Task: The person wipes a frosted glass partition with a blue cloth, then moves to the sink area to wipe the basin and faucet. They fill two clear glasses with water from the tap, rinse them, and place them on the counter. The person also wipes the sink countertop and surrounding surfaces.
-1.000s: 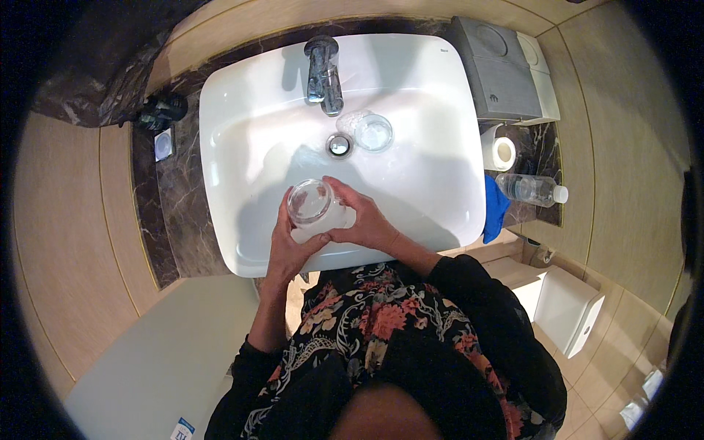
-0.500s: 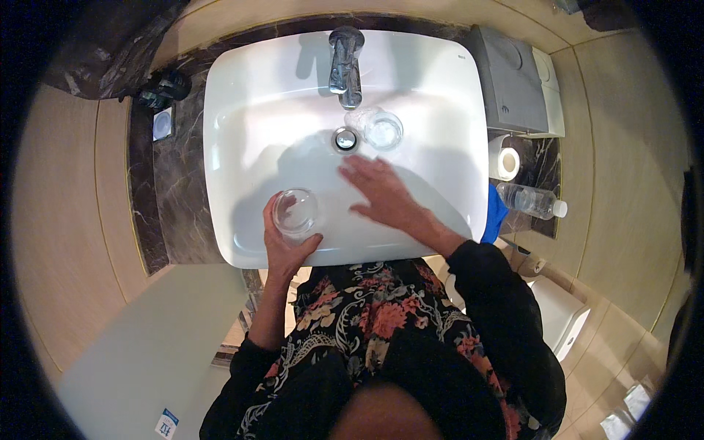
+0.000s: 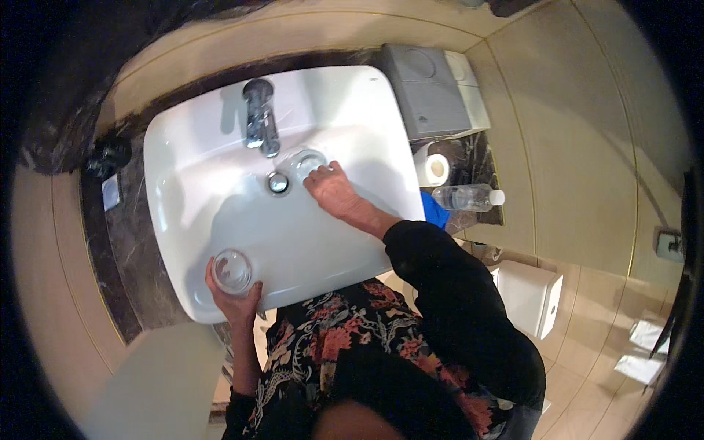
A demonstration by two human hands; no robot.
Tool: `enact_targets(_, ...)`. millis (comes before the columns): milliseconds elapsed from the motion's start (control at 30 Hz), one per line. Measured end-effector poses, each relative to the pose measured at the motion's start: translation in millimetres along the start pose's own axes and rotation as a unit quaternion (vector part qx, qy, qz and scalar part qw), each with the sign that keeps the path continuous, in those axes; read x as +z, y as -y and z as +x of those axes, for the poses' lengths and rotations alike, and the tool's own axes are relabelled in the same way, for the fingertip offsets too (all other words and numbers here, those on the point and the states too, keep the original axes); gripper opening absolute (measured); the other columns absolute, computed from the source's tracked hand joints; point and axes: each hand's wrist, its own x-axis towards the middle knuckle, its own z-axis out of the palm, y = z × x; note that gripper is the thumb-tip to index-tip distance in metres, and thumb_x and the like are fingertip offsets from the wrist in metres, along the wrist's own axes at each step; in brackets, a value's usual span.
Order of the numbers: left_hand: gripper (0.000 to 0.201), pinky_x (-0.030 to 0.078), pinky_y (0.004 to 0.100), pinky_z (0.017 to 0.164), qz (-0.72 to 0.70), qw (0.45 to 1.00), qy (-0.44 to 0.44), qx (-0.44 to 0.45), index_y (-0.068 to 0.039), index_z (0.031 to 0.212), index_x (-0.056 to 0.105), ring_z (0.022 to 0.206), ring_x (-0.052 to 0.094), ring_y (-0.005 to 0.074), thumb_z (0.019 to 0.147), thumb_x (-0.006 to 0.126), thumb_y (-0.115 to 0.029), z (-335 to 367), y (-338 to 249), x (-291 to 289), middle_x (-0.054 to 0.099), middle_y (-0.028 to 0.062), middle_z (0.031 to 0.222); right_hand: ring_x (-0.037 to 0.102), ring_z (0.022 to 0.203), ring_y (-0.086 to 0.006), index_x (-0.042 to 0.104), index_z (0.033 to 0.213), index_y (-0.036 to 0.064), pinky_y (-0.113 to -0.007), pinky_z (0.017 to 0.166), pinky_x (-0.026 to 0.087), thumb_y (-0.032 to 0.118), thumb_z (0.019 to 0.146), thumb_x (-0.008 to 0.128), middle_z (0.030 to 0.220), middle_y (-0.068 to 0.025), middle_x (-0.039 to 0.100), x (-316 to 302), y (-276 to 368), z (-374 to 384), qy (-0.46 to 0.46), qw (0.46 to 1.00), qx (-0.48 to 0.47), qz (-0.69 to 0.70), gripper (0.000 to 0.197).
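My left hand [image 3: 233,302] is wrapped round a clear round glass cup [image 3: 233,271] over the near left corner of the white sink [image 3: 345,257]. A second clear glass cup [image 3: 309,159] is in the basin, just right of the metal drain [image 3: 278,183]. My right hand [image 3: 334,192] is at this second cup, its bent fingers closed over the near side and hiding part of the rim. Beyond the drain stands the chrome faucet [image 3: 261,121].
Right of the sink are a grey box [image 3: 425,92], a toilet paper roll [image 3: 434,169], a clear plastic bottle [image 3: 463,197] lying on its side and a blue cloth [image 3: 434,211]. Dark marble counter [image 3: 132,242] borders the left side. A white toilet tank [image 3: 524,297] stands lower right.
My right hand has moved from the near side of the drain to the second cup, its fingers now bent. My left hand still holds its cup. The whole view has shifted and tilted.
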Motion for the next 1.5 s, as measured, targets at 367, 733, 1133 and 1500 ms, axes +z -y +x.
enact_targets(367,0.092,0.035,0.0409,0.100,-0.007,1.000,0.003,0.019,-0.001,0.133,0.030,0.116,0.044,0.0298,0.055,0.076,-0.017,1,7,4,0.044,0.0172,0.125,0.055,0.062,-0.0206,0.056,0.083,0.0070,-0.042,0.061,0.049,0.017,0.083,0.054,0.066,-0.0041,0.057,-20,-1,-35,0.060,0.488,0.420,0.763,0.010)
enact_targets(733,0.090,0.036,0.0418,0.098,0.005,0.999,0.015,0.028,-0.001,0.132,0.032,0.114,0.045,0.0305,0.054,0.074,-0.013,3,8,8,0.045,0.0179,0.123,0.051,0.060,-0.0247,0.055,0.072,0.0122,-0.056,0.067,0.047,0.030,0.079,0.053,0.059,-0.0052,0.048,-3,51,-42,0.058,0.196,0.425,0.882,0.019)
enact_targets(1133,0.093,0.040,0.0385,0.094,0.051,0.998,0.027,0.035,0.000,0.130,0.033,0.109,0.049,0.0289,0.051,0.080,-0.016,1,-4,6,0.047,0.0178,0.119,0.058,0.068,-0.0276,0.054,0.096,0.0088,-0.044,0.047,0.050,0.034,0.084,0.048,0.085,-0.0082,0.055,-7,59,-46,0.061,0.167,0.423,0.889,0.029)
enact_targets(1500,0.090,0.041,0.0383,0.093,0.078,0.995,0.036,0.048,-0.001,0.127,0.036,0.108,0.050,0.0292,0.051,0.081,-0.017,4,-12,5,0.048,0.0169,0.117,0.062,0.066,-0.0299,0.057,0.095,0.0053,-0.045,0.048,0.051,0.041,0.088,0.045,0.076,-0.0080,0.059,7,68,-48,0.091,0.085,0.375,0.919,0.039)
